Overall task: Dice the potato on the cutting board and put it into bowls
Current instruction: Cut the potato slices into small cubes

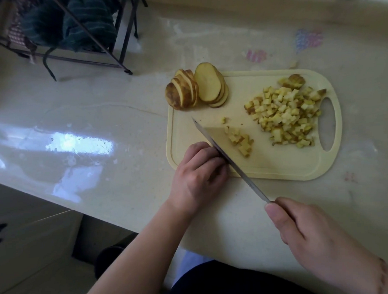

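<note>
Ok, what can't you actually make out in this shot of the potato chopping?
Head view only:
- What the left hand holds against the knife: its curled fingers and the blade hide it.
- The knife handle: wrapped inside the right hand.
- Bowls: none in frame, so where they stand can't be told.
- The cloth on the rack: dark, blurred, cut off by the top edge.
- The small bit beyond the board: too small to identify.

L grip (pixel 197 169) curled, R grip (pixel 305 228) clenched, thumb fwd
</note>
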Motion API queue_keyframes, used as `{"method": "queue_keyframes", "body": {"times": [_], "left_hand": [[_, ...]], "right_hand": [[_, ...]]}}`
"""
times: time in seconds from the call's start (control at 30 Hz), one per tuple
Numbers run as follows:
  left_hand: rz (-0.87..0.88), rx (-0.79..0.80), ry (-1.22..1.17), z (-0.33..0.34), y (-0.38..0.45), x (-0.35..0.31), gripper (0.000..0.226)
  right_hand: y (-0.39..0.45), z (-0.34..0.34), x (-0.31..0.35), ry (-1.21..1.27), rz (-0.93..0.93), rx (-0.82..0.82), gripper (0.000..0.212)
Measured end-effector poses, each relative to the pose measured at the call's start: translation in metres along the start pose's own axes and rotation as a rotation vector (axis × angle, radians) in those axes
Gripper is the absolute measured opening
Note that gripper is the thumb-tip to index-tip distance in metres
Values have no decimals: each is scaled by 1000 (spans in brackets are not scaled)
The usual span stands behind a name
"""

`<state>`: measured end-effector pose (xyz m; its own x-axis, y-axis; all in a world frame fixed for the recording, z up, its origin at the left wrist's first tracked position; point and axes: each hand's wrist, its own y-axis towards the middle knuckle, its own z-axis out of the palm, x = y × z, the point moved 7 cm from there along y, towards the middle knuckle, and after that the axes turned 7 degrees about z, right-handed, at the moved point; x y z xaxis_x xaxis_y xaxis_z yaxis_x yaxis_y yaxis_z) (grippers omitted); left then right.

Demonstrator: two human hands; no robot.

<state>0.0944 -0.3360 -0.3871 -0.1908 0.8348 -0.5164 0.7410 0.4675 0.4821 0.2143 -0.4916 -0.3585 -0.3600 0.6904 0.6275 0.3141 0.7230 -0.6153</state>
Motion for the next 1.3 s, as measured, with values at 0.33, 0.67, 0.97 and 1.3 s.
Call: {"method": "queue_keyframes", "body": {"times": [0.33, 0.67, 0.97, 1.3], "left_hand": [[11, 28, 110, -2, -1, -5, 9], [87, 68, 23, 2, 6, -2, 9], [163, 53, 32, 3, 9, -1, 10], [3, 4, 59, -10, -2, 8, 18]], "right_hand": [[24, -5, 1, 140, 0, 18, 59], [19, -38, -44, 456, 250, 25, 68], [8, -24, -31, 458, 229, 60, 69], [3, -7, -18, 242, 118, 22, 77]]}}
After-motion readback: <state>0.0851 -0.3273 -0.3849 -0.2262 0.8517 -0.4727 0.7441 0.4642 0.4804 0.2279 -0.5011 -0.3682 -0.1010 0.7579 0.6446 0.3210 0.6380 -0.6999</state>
